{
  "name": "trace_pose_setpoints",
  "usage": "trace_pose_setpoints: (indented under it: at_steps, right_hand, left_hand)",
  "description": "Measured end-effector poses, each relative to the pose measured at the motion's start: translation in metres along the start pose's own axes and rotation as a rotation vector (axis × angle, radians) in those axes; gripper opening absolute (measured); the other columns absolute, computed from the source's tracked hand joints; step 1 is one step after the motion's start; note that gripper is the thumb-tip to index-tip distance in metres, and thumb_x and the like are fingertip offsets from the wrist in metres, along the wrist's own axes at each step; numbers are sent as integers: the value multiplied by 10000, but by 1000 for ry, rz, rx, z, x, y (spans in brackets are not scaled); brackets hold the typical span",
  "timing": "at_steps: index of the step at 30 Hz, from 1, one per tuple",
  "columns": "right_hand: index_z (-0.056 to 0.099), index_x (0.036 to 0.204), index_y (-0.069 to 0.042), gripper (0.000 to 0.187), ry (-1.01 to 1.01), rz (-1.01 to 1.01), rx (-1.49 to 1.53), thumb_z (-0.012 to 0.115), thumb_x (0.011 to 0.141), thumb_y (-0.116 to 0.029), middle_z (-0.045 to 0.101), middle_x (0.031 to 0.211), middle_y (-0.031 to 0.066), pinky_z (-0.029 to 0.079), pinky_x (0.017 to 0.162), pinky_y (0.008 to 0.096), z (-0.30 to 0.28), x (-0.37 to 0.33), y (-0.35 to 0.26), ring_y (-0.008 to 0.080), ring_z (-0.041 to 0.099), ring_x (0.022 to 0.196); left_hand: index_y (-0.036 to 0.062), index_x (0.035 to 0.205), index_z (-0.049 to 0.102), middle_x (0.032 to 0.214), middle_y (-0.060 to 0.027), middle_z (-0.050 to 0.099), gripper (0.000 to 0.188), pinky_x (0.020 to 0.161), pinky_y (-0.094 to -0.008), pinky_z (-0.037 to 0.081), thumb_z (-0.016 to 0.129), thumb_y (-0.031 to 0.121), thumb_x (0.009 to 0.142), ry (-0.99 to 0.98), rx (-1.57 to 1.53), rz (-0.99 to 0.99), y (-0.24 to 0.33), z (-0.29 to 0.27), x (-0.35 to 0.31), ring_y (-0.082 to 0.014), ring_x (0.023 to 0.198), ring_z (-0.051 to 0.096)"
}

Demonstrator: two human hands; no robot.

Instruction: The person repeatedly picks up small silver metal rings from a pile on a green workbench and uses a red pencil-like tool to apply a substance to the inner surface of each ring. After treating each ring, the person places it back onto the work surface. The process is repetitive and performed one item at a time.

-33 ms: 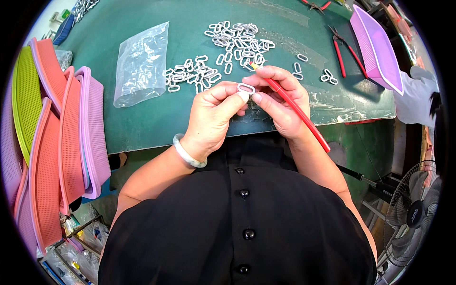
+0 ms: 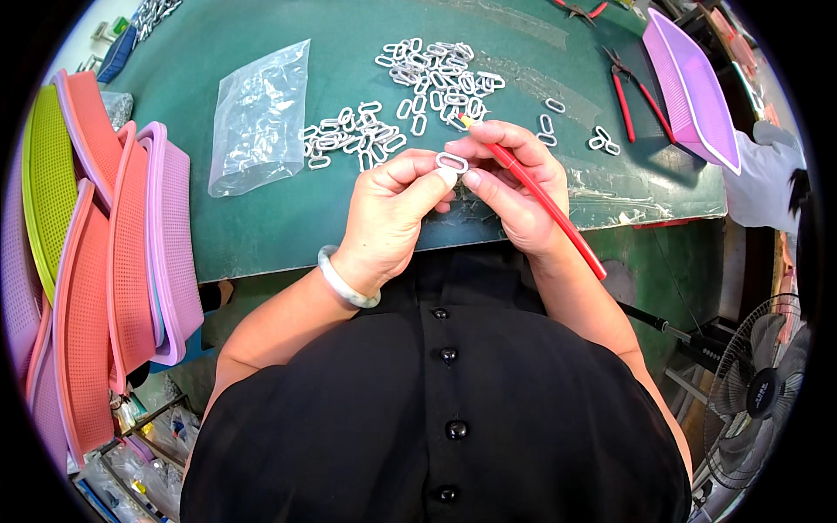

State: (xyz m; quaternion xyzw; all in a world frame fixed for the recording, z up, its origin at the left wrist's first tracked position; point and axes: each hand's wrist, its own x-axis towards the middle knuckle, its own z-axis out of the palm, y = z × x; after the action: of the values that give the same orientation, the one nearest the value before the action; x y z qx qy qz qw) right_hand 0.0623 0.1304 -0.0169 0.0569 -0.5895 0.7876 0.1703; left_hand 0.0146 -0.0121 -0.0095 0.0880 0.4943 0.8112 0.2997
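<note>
Head view: a green desk [image 2: 349, 70], strewn with grey links [image 2: 436, 65], is flanked by stacked baskets [image 2: 173, 244] at left and a fan [image 2: 764, 392] at lower right. A clear bag [image 2: 259, 118] is laid flat; a purple basket [image 2: 687, 87] is set at right. Near the desk's front edge, one oval link [image 2: 452, 155] is pinched by the left hand [image 2: 388, 205], a red pen [image 2: 558, 216] held by the right hand [image 2: 523, 207].

Most of the left hand's [image 2: 384, 209] fingers are hidden behind its palm and thumb, and the thumb tip covers a bit of the grey oval link's [image 2: 452, 155] lower edge. The right hand's [image 2: 527, 196] index finger hides a stretch of the red pen-shaped tool [image 2: 565, 225]. The top edge cuts off red-handled pliers [image 2: 598, 10]; the metal pieces [image 2: 155, 16] at upper left are too small to identify.
</note>
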Motion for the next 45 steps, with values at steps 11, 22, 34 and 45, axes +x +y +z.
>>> trace_pose_setpoints:
  at_steps: [11,22,34,45]
  right_hand:
    - [502,1085,6,329,6,10,-17,519,766,84,597,968,129,446,815,277,-1,-2,-1,161,569,913]
    - [502,1086,4,334,5,17,-10,518,763,90,597,971,129,447,819,281,-2,-2,1,165,569,925]
    - [493,1092,12,329,-12,13,9,522,771,80,590,985,141,448,815,283,-3,-3,2,169,567,921]
    - [498,1088,16,326,-10,17,-1,528,769,78,591,975,138,451,812,281,-3,-2,2,171,569,923]
  left_hand:
    - [-2,856,628,853,-20,566,90,610,-207,416,574,46,803,5,36,22,-2,0,-1,-69,702,509]
    - [0,866,632,874,-22,564,96,611,-207,418,576,47,803,23,45,24,-3,1,-2,-68,712,509]
    - [8,856,632,820,-10,572,92,608,-205,408,580,64,804,23,44,-1,-1,2,-2,-67,694,504]
    - [11,870,627,799,-15,583,106,615,-208,409,580,84,809,18,19,-25,-2,0,-2,-66,688,505]
